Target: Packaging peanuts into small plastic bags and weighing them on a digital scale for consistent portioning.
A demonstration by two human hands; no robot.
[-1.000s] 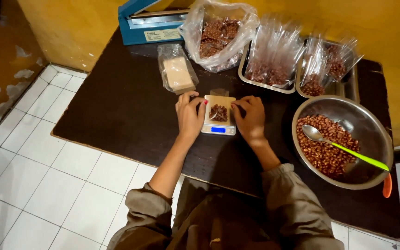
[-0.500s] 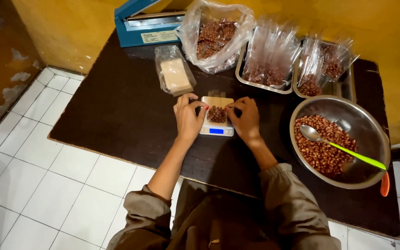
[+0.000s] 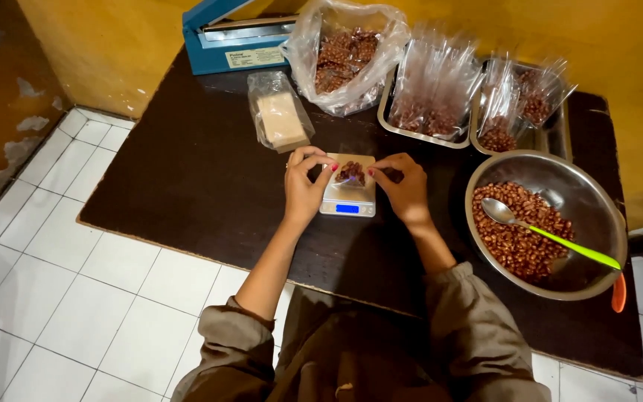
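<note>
looking down from the head camera, we see our left hand and right hand pinching the two sides of a small clear bag of peanuts, which sits on a small digital scale on the dark table. both hands are grasping the bag with fingertips, left on its left edge, right on its right edge. to our right stands a steel bowl of peanuts with a spoon with a green handle resting in it. beyond the scale lie a packet of flat empty bags, a large open plastic bag of peanuts, two metal trays of filled bags, and a blue heat sealer against the yellow wall.
</note>
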